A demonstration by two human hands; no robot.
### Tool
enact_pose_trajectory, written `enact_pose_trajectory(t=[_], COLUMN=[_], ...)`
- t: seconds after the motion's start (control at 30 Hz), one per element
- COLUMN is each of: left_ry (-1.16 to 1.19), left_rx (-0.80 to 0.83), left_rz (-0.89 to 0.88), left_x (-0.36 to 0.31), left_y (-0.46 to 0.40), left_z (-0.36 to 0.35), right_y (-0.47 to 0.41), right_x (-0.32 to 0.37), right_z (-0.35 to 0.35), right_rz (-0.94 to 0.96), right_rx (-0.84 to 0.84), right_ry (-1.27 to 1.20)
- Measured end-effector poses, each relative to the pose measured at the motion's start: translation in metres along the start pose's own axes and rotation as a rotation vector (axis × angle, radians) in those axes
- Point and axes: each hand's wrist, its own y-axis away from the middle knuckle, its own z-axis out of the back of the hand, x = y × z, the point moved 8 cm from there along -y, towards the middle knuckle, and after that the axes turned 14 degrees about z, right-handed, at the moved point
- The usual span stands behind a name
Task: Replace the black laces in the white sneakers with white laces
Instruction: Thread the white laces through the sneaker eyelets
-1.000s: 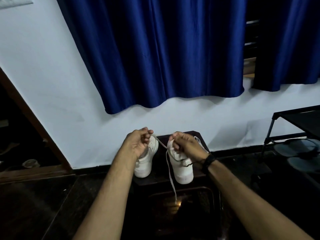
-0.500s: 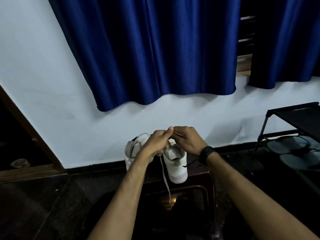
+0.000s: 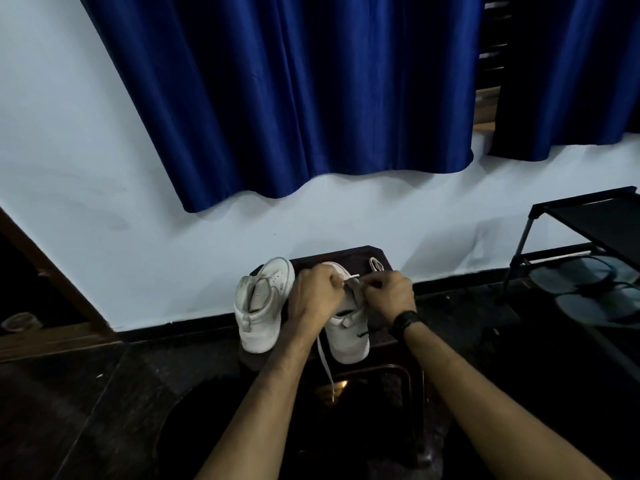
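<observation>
- White wall point(image 3: 86, 168) behind, with blue curtains point(image 3: 294, 98) hanging over it; dark floor point(image 3: 86, 410) below.
- Small dark worktop point(image 3: 377, 256) against the wall carries two white sneakers.
- Left sneaker point(image 3: 258, 306) stands untouched, with no lace visible in it.
- Right sneaker point(image 3: 348, 337) sits just beside it, under both hands.
- Left hand point(image 3: 317, 292) has its fingers curled, pinching a white lace point(image 3: 325, 362) near its tip above the sneaker.
- Right hand point(image 3: 389, 294), a black watch point(image 3: 407, 320) on its wrist, also pinches with curled fingers at the lace, touching the left hand's fingertips.
- One end of the lace hangs down off the worktop's front edge.
- Another pale lace loop point(image 3: 375, 263) lies on the worktop behind the right hand.
- Black rack point(image 3: 588, 216) at the right holds dark sandals point(image 3: 588, 289).
</observation>
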Motion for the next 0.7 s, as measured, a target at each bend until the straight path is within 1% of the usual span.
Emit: enact_pose_trajectory(t=[0.1,0.17,0.23,0.3,0.37,0.43,0.5,0.6,0.63,0.7], left_ry=[-0.023,-0.048,-0.075,-0.093,-0.057,-0.026,-0.023,0.057,0.087,0.114], left_rx=[0.028,-0.042,-0.134,-0.21,-0.266,-0.297,-0.307,-0.315,-0.32,-0.316], left_rz=[-0.033,-0.025,-0.024,-0.024,-0.016,0.017,0.029,0.015,0.017,0.028], left_x=[-0.007,-0.006,-0.003,0.001,0.006,0.012,0.014,0.014,0.015,0.017], left_y=[0.002,0.002,0.004,0.007,0.009,0.009,0.008,0.009,0.01,0.009], left_z=[-0.018,-0.021,-0.021,-0.021,-0.021,-0.02,-0.022,-0.023,-0.023,-0.025], right_y=[0.005,0.008,0.006,0.002,0.0,-0.002,-0.004,-0.003,0.0,0.005], right_x=[-0.008,-0.006,0.0,0.01,0.02,0.023,0.011,-0.021,-0.029,-0.034], right_z=[-0.004,-0.008,-0.01,-0.011,-0.014,-0.015,-0.012,-0.015,-0.017,-0.025], right_rz=[0.026,0.066,0.121,0.204,0.254,0.24,0.117,-0.178,-0.255,-0.36], right_rx=[0.048,0.042,0.01,-0.005,-0.011,-0.013,-0.035,-0.045,-0.046,-0.035], right_ry=[-0.005,-0.111,-0.144,-0.056,0.033,0.051,-0.061,-0.282,-0.379,-0.65])
